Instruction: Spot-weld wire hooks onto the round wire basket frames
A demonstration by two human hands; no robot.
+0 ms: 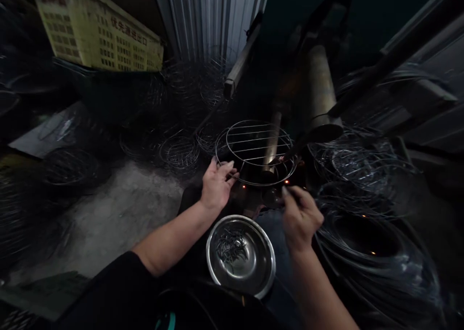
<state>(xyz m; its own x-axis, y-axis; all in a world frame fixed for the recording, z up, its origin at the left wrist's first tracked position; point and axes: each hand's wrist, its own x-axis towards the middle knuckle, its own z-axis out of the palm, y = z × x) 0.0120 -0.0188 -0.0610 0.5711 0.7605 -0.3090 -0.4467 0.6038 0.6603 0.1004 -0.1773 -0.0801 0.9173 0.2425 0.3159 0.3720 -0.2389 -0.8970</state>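
A round wire rack (250,139) with parallel cross wires and a double ring sits at the welding machine's rods. My left hand (217,185) grips its near left edge between thumb and fingers. To the right, my right hand (301,218) is closed in a pinch just below the rack's near right side; what its fingers hold is hidden. Small orange sparks (287,181) glow between my hands. Below them stands a steel bowl (261,260) containing short bent wire pieces (231,245).
A copper-coloured rod (272,144) reaches up through the rack, and a thick metal cylinder (322,88) stands behind on the right. Coiled wire (395,267) lies at right. Finished-looking wire racks (180,151) are heaped at left, near a yellow crate (105,35).
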